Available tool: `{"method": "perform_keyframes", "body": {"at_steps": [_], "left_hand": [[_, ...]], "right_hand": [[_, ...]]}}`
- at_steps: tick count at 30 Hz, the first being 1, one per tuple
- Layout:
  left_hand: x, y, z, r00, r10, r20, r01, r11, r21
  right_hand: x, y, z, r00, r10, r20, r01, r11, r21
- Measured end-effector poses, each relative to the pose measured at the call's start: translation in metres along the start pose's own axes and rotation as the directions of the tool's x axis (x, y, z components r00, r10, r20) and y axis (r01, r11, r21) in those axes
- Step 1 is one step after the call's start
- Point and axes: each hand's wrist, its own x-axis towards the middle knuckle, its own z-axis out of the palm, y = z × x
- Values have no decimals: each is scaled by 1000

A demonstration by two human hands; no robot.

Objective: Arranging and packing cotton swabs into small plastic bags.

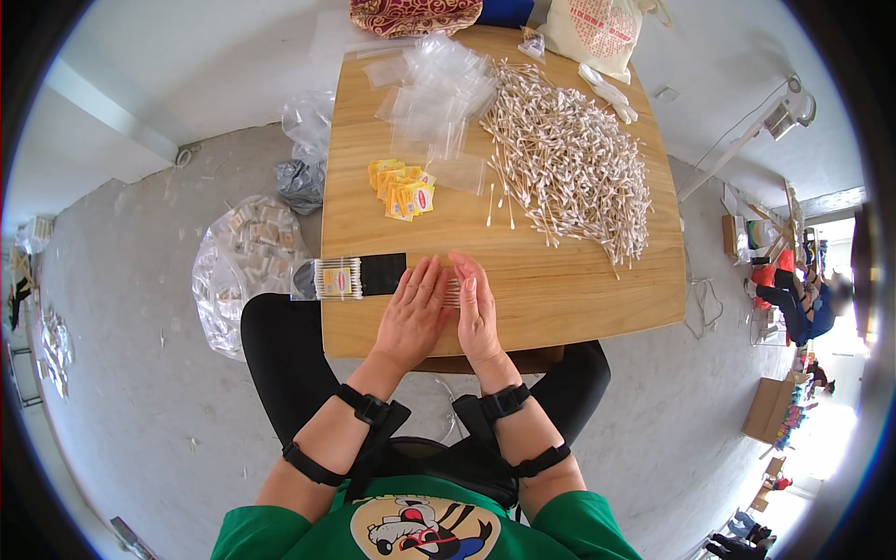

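My left hand (416,310) lies palm down near the table's front edge, its fingers stretched out. Beside it my right hand (478,315) rests on its edge, fingers extended and the palm turned inward. Several cotton swabs (453,293) lie between the two hands, mostly covered by them. Left of my left hand is a black strip (378,273). At its far end, a row of cotton swabs (323,280) with a yellow card (337,280) on top sits by a clear bag (304,280) at the table's left edge.
A large heap of cotton swabs (574,154) covers the table's right half. Clear plastic bags (439,98) are piled at the back, with yellow cards (403,189) in front. A white cloth bag (593,35) stands at the far edge. A plastic sack of packed bags (250,266) sits on the floor, left.
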Motion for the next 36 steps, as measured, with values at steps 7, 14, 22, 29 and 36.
{"method": "perform_keyframes", "body": {"at_steps": [7, 14, 22, 29, 36], "left_hand": [[-1, -1, 1, 1000, 5, 21, -6, 1000, 12], [-12, -4, -7, 999, -44, -23, 44, 999, 15], [-18, 1, -12, 999, 10, 40, -11, 1000, 29], [-15, 1, -12, 998, 2, 62, -4, 1000, 23], [-14, 2, -11, 999, -1, 50, -1, 999, 50]], "right_hand": [[20, 22, -49, 970, -77, -232, -5, 942, -335], [80, 4, -54, 980, -186, -63, 68, 619, -782], [105, -2, -39, 989, -41, -144, -117, 389, -914], [78, 5, -58, 983, -158, -95, -12, 458, -889], [42, -5, -53, 970, -210, 120, 219, 552, -804]]}}
